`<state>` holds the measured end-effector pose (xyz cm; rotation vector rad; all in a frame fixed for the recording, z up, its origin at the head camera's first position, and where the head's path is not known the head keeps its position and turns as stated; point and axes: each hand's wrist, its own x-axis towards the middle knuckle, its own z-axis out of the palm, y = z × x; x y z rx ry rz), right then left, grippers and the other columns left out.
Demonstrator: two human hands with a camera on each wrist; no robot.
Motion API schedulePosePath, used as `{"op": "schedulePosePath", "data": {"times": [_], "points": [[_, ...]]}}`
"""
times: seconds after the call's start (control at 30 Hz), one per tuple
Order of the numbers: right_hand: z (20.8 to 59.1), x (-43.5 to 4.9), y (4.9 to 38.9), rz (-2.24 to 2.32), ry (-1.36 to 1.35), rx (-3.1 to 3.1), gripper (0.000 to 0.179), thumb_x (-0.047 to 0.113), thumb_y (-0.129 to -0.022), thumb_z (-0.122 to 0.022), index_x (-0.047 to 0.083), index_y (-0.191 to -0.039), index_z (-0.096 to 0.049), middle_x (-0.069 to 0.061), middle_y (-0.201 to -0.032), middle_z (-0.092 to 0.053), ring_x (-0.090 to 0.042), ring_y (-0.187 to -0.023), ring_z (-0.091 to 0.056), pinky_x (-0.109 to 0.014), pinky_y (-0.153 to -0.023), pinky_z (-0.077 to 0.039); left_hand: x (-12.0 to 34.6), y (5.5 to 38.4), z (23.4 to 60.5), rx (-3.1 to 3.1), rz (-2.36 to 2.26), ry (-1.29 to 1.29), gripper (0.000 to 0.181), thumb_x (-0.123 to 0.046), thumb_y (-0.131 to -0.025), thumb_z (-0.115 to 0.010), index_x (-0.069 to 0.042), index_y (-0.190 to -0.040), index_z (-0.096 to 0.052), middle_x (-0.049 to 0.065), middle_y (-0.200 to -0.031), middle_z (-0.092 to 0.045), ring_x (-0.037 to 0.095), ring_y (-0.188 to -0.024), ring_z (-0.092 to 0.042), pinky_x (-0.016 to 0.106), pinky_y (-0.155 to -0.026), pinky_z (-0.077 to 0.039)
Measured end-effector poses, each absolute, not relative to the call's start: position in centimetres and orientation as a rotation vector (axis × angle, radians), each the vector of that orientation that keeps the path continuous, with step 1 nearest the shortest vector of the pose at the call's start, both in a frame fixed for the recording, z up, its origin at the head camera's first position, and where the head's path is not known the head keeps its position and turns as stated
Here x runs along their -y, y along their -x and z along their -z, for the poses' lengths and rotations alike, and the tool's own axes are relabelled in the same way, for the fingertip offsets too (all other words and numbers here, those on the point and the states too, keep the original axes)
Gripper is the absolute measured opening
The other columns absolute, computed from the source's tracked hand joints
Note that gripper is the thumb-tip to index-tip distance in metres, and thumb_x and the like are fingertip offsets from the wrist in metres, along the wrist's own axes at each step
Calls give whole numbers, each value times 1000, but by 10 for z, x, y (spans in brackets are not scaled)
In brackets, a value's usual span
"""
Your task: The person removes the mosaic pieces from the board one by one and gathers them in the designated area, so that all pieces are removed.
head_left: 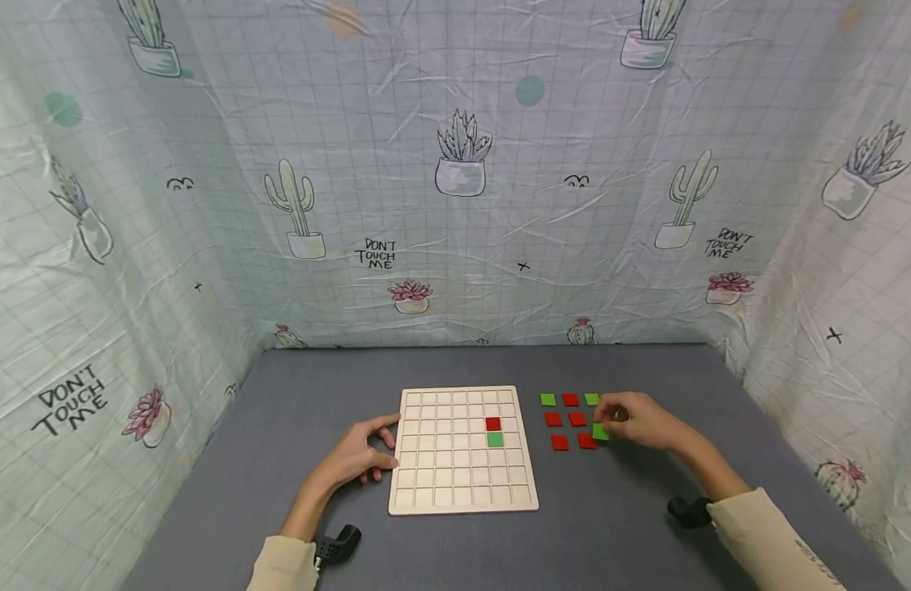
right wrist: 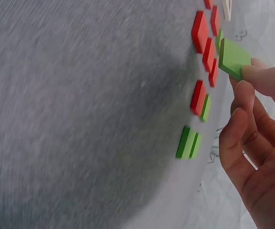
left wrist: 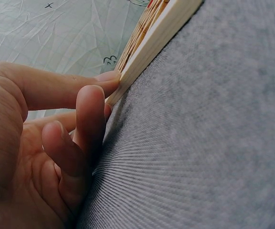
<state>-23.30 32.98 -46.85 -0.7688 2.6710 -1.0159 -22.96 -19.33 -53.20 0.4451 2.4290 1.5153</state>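
My right hand (head_left: 642, 419) pinches a green square tile (right wrist: 234, 58) between thumb and fingers, lifted over the table at the right. Rows of red tiles (head_left: 560, 443) and green tiles (head_left: 547, 400) lie beside and below that hand; it partly hides some of them in the head view. At the middle stands a pale wooden grid board (head_left: 444, 476), flat on the table. One red tile (head_left: 493, 423) sits in a cell, with a green tile (head_left: 495, 439) in the cell just nearer. The thumb and forefinger of my left hand (head_left: 352, 454) touch the board's left edge, spread apart; its other fingers bend loosely.
The table has a dark grey cloth surface (head_left: 455, 550). A pale curtain (head_left: 455, 230) printed with potted plants closes off the back and both sides. Each wrist wears a black device (head_left: 339, 544).
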Motion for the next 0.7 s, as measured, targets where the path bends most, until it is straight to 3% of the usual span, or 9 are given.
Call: {"op": "schedulePosePath", "data": {"times": [0.2,0.7], "points": [[472,-339,233,1001,745,-2673,10,1,-96,-63,4,-102,-71,-11,-97,-73,-3,-66,-58,-27,-60,-51,193,229,532,-2421,-1522,-439,81,-6,-82,-82,-6,-155,-47,18,-105,-59,17,-50,-60,29,-39,-43],[485,-345,237,981,690,-2663,13,-2,-90,-67,7,-99,-70,-4,-87,-69,-4,-65,-56,-26,-59,-47,193,229,531,-2430,-1519,-436,80,-6,-81,-82,-7,-154,-49,18,-105,-59,18,-50,-60,29,-39,-44]]}}
